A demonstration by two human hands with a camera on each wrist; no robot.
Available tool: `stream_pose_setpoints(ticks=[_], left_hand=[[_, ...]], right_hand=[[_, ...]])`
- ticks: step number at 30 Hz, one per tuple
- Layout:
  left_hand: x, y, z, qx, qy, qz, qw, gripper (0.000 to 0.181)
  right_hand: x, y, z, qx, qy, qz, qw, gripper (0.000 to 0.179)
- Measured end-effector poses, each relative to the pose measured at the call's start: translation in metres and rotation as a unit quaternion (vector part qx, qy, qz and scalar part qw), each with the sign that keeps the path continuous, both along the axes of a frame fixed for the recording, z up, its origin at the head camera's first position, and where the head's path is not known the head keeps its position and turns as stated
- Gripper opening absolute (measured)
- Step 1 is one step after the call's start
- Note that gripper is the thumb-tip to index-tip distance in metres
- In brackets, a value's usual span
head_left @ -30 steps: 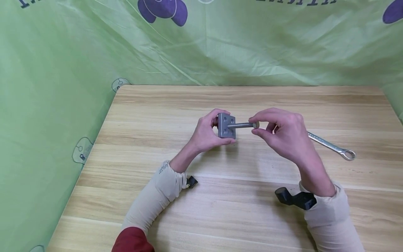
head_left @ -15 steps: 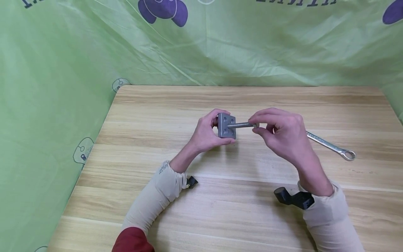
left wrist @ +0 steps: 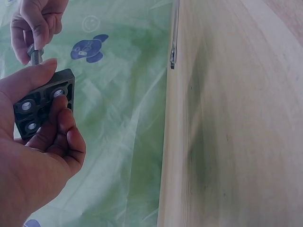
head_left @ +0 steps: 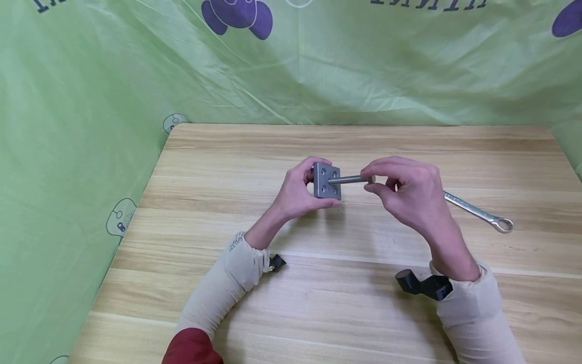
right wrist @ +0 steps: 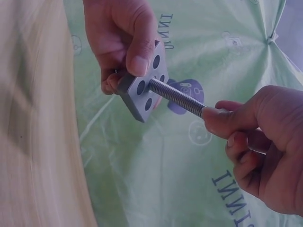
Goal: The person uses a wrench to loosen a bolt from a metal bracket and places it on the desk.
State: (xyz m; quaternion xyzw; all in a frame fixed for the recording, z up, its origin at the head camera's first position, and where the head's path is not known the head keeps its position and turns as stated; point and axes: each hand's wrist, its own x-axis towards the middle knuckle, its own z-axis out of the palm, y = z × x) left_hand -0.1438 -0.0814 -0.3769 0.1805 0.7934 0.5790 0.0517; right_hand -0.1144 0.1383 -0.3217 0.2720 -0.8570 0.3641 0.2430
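Observation:
My left hand (head_left: 297,192) grips a square grey plate (head_left: 321,181) by its edges, above the table. Several round holes show near the plate's corners in the right wrist view, and its ribbed dark back (left wrist: 45,101) faces the left wrist camera. A long threaded bolt (head_left: 347,180) sticks out from the plate's middle, its tip at or in the centre; how deep it sits I cannot tell. Thumb and fingers of my right hand (head_left: 409,194) pinch the bolt's head end. In the right wrist view the bare thread (right wrist: 177,97) spans the gap between both hands.
A combination wrench (head_left: 477,208) lies on the wooden table (head_left: 318,313) to the right, partly hidden behind my right hand. Green printed cloth (head_left: 318,76) hangs behind the table and along its left side.
The right hand's fingertips have shifted slightly about the bolt head. The plate has tilted a little in the left hand; the bolt still points at its middle.

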Motion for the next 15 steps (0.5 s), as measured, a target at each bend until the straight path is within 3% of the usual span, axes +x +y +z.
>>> stream_pose_setpoints(ticks=[6, 10, 15], left_hand=[[-0.002, -0.001, 0.001, 0.013, 0.008, -0.006, 0.9999, 0.072], [-0.005, -0.002, 0.002, 0.013, 0.004, -0.004, 0.9999, 0.074], [-0.010, -0.006, 0.001, 0.002, -0.015, -0.001, 0.9999, 0.077]], right_hand=[[-0.003, 0.002, -0.002, -0.061, -0.010, 0.008, 0.9980, 0.028], [-0.006, 0.006, -0.004, -0.101, -0.031, -0.024, 0.9942, 0.024], [-0.013, 0.011, -0.009, -0.107, -0.059, -0.068, 0.9902, 0.020]])
